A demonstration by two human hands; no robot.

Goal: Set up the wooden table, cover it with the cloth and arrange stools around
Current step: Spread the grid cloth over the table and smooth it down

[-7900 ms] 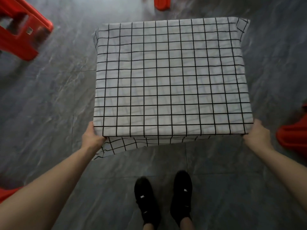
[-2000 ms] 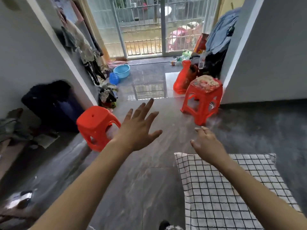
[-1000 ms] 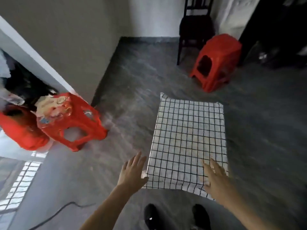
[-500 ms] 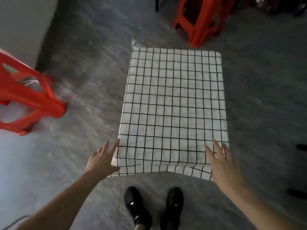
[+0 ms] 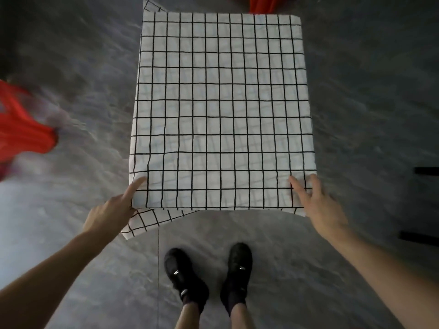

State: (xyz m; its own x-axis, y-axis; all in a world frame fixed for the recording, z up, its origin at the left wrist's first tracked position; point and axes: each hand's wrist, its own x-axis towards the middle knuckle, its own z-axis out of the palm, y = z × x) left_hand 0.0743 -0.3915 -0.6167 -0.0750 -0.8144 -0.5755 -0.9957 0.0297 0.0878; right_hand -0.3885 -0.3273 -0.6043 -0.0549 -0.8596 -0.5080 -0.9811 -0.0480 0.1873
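Note:
A white cloth with a black grid (image 5: pixel 221 110) covers the whole table top, so the wood is hidden. A flap of it hangs off the near left corner. My left hand (image 5: pixel 111 210) is at that near left corner, its forefinger stretched onto the cloth. At the near right corner my right hand (image 5: pixel 318 205) lies with straight fingers on the cloth. A red stool (image 5: pixel 21 129) stands blurred at the left edge of view. Part of another red stool (image 5: pixel 266 4) shows beyond the table's far edge.
My black shoes (image 5: pixel 206 276) stand on the grey marbled floor just in front of the table. Two dark bars (image 5: pixel 425 203) show at the right edge of view.
My view dropped and closed in on the table. Both hands came forward onto the near corners of the cloth. The far stool has slid almost out of view.

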